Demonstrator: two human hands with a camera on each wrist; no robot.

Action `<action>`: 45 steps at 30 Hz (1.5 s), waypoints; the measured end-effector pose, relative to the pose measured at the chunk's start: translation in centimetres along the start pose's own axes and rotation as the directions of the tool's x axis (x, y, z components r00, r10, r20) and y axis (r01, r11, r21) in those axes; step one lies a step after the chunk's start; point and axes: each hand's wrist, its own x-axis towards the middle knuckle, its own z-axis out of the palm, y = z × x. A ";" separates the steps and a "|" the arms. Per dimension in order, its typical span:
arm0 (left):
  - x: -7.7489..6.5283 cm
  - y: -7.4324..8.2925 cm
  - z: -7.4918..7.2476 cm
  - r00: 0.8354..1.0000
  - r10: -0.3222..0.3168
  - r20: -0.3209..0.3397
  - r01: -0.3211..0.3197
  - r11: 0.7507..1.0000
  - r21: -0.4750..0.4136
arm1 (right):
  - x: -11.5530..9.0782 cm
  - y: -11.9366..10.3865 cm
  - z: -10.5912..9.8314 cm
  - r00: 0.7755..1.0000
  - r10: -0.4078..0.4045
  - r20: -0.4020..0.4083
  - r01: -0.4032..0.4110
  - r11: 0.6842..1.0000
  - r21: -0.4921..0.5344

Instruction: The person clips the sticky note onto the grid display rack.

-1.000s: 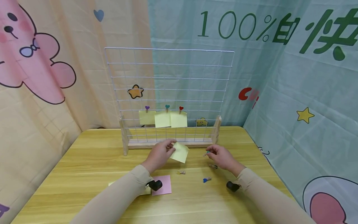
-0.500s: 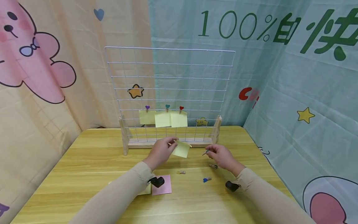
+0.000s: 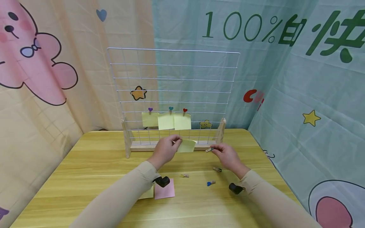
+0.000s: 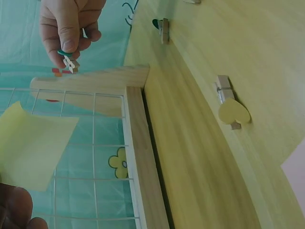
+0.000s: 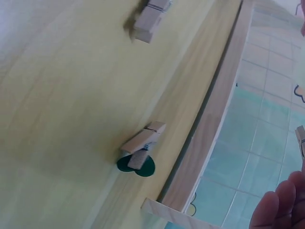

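My left hand [image 3: 166,149] pinches a pale yellow sticky note [image 3: 187,146] by its left edge, in front of the grid's lower part. In the left wrist view that note [image 4: 35,148] has a bent upper corner. To its right, my right hand [image 3: 227,155] pinches a small wooden clothespin [image 3: 209,149] with a green piece on it, seen closer in the left wrist view as a clothespin [image 4: 71,64]. The white wire grid [image 3: 199,79] stands in a wooden base. Three yellow notes [image 3: 182,122] hang on it in a row, under purple, teal and red heart clothespins.
Below the hands lie a yellow-heart clothespin [image 3: 184,175], a dark green-heart clothespin [image 3: 217,169] and a blue-heart clothespin [image 3: 211,183]. A pink note [image 3: 164,189] and a yellow note [image 3: 146,193], partly under the left sleeve, rest on the wooden table [image 3: 85,164].
My left hand has risen toward the grid with the note, which now looks flatter from above. The right hand has come up slightly with its clothespin. The hanging notes stayed put.
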 end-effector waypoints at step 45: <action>4.5 2.9 -0.5 0.993 0.082 -0.089 -0.088 0.994 -0.068 | 2.2 -5.3 -3.8 0.975 -0.149 -0.163 0.143 0.988 -0.050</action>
